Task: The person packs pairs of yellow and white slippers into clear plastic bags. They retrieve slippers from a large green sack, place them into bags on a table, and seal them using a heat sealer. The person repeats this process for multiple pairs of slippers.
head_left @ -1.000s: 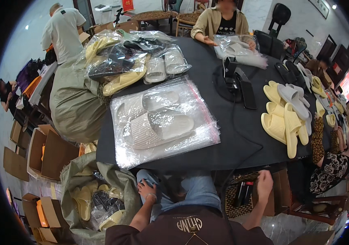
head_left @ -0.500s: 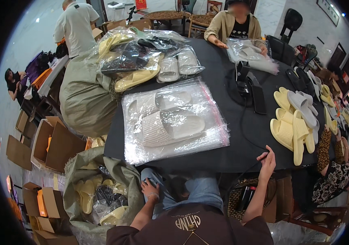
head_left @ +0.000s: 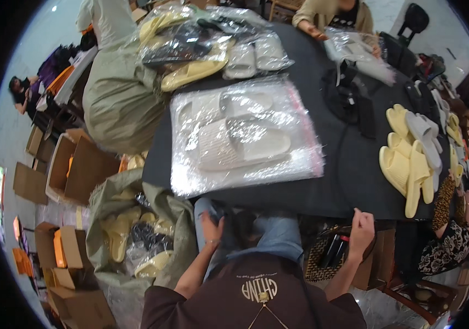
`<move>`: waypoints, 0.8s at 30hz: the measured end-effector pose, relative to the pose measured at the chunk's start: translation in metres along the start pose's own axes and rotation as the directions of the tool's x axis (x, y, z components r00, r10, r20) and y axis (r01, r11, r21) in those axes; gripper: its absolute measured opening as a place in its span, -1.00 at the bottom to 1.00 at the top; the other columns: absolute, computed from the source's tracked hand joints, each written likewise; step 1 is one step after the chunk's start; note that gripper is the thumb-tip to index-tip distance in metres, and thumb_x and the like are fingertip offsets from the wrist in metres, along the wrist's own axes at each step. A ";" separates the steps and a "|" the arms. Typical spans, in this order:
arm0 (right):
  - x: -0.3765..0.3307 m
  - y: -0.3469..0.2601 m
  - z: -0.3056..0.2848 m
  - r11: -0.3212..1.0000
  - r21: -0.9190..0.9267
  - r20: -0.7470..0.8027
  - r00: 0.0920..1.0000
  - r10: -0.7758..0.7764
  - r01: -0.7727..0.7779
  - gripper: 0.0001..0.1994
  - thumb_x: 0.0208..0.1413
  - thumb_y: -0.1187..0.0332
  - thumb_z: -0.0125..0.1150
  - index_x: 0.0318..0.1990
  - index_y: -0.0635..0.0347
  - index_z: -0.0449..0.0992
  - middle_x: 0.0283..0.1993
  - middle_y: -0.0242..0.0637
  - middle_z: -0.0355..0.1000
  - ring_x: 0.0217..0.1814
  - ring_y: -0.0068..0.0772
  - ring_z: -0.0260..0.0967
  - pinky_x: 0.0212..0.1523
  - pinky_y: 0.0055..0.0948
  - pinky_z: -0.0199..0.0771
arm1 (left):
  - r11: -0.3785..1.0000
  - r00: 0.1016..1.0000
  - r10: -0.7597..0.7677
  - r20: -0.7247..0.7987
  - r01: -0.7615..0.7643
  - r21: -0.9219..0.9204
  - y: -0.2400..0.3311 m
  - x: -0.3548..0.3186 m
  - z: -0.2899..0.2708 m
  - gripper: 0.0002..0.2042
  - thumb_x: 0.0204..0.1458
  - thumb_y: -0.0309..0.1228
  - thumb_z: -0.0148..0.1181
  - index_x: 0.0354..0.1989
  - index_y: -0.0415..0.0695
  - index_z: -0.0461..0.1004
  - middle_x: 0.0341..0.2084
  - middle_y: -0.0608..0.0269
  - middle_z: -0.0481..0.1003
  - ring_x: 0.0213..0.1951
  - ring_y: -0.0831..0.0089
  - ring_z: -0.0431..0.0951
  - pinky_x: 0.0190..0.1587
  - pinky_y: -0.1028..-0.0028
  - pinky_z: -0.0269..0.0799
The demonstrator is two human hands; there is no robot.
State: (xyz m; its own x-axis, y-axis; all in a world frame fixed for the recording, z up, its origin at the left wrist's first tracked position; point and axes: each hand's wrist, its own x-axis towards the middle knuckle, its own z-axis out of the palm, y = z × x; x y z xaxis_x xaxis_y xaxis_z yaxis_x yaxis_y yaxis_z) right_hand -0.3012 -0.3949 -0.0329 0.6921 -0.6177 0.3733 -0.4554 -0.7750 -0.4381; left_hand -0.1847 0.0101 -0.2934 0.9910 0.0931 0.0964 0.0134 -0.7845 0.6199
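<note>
A stack of clear plastic bags [head_left: 245, 137] lies on the black table [head_left: 349, 175] before me, with pale slippers inside the top bag. My left hand [head_left: 211, 227] rests on my jeans-clad thigh below the table edge, fingers loosely spread, holding nothing. My right hand [head_left: 362, 227] hovers just under the table's front edge with its fingers curled and nothing visible in them. Loose yellow and grey slippers [head_left: 413, 159] lie on the table to the right.
An olive sack [head_left: 136, 236] of bagged slippers stands at my left knee. Bagged slippers [head_left: 201, 49] pile at the table's far left. A person [head_left: 336, 13] sits across the table, another [head_left: 454, 241] at the right. Cardboard boxes [head_left: 75, 170] stand on the floor at left.
The view has shifted closer to the table. My right hand has risen slightly toward the table's front edge and its fingers have curled; my left hand stays on my thigh.
</note>
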 end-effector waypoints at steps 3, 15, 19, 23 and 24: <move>-0.003 0.002 0.003 1.000 0.023 -0.132 0.991 -0.006 0.009 -0.83 0.16 0.40 0.05 -0.22 0.28 0.52 -0.36 -0.21 0.39 -0.39 -0.39 0.37 -0.35 -0.47 0.34 | 0.582 0.778 0.028 0.628 0.498 -0.642 0.078 0.011 -0.046 -0.45 0.15 -0.03 -0.06 0.12 -0.26 0.27 0.10 0.05 0.31 0.14 0.28 0.29 0.14 0.30 0.16; 0.004 -0.032 0.010 0.957 0.274 -0.309 0.951 -0.003 0.092 -0.75 0.24 0.40 -0.09 -0.14 0.41 0.46 -0.14 -0.18 0.42 -0.16 -0.40 0.40 -0.13 -0.49 0.47 | -0.469 0.537 0.617 0.575 0.838 -0.280 0.192 0.010 -0.153 -0.27 0.11 0.19 -0.35 0.35 0.03 -0.27 0.35 0.09 -0.26 0.36 0.12 -0.27 0.30 0.04 -0.27; 0.003 -0.035 0.014 0.932 0.354 -0.296 0.955 0.033 0.077 -0.75 0.24 0.41 -0.10 -0.15 0.41 0.47 -0.15 -0.16 0.41 -0.17 -0.38 0.41 -0.13 -0.45 0.48 | -0.463 0.548 0.618 0.564 0.833 -0.303 0.189 0.009 -0.155 -0.26 0.10 0.20 -0.34 0.35 0.04 -0.28 0.34 0.08 -0.25 0.35 0.10 -0.27 0.30 0.03 -0.26; 0.000 -0.045 0.015 0.894 0.445 -0.236 0.970 0.058 0.055 -0.75 0.24 0.39 -0.10 -0.16 0.39 0.48 -0.19 -0.23 0.43 -0.20 -0.47 0.39 -0.18 -0.52 0.45 | -0.439 0.562 0.605 0.564 0.827 -0.351 0.188 0.006 -0.157 -0.27 0.10 0.20 -0.35 0.35 0.03 -0.22 0.33 0.03 -0.20 0.35 0.07 -0.23 0.29 0.03 -0.22; -0.002 -0.050 0.013 0.841 0.541 -0.176 0.976 0.127 -0.012 -0.74 0.24 0.37 -0.09 -0.15 0.38 0.47 -0.21 -0.26 0.43 -0.22 -0.50 0.38 -0.19 -0.54 0.43 | -0.430 0.564 0.603 0.564 0.826 -0.366 0.187 0.006 -0.157 -0.28 0.10 0.20 -0.35 0.35 0.02 -0.20 0.32 0.01 -0.17 0.34 0.06 -0.21 0.29 0.04 -0.21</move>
State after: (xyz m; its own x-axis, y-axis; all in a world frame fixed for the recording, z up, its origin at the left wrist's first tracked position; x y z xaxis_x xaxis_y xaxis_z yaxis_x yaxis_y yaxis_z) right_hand -0.2723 -0.3530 -0.0223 0.5189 -0.7250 0.4529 -0.0885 -0.5725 -0.8151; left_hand -0.1974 -0.0398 -0.0544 0.6420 -0.7666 -0.0107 0.7637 0.6381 0.0981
